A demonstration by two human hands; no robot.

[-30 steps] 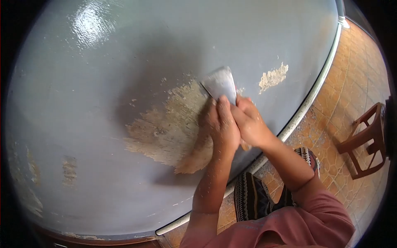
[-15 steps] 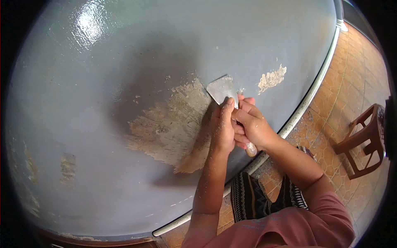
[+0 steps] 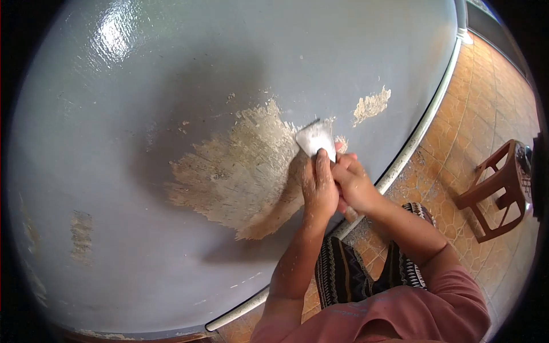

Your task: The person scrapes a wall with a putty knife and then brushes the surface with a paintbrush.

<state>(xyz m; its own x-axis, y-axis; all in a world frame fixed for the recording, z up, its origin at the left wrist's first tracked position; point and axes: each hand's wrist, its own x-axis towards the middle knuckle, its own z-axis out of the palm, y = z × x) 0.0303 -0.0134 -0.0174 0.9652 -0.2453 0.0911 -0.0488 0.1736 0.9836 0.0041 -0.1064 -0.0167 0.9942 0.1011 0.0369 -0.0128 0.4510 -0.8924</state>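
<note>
Both my hands are closed around one metal scraper (image 3: 316,136), its wide blade lying against a grey painted surface (image 3: 143,240). My left hand (image 3: 321,191) presses its thumb on the base of the blade. Close on its right, my right hand (image 3: 355,186) wraps the handle, whose end shows below the fingers. Left of the blade spreads a large bare tan patch (image 3: 229,171) with ragged edges. Pale flakes stick to my hands and left forearm.
A smaller bare patch (image 3: 372,106) lies at the upper right of the surface. A pale rim (image 3: 400,161) borders it on the right. Beyond are orange floor tiles (image 3: 457,108) with scattered flakes and a brown plastic stool (image 3: 496,191). A worn strip (image 3: 81,237) is at lower left.
Both hands and the scraper have moved down and slightly right. The bare patch now reaches a little further near the blade, and the whole view has shifted slightly.
</note>
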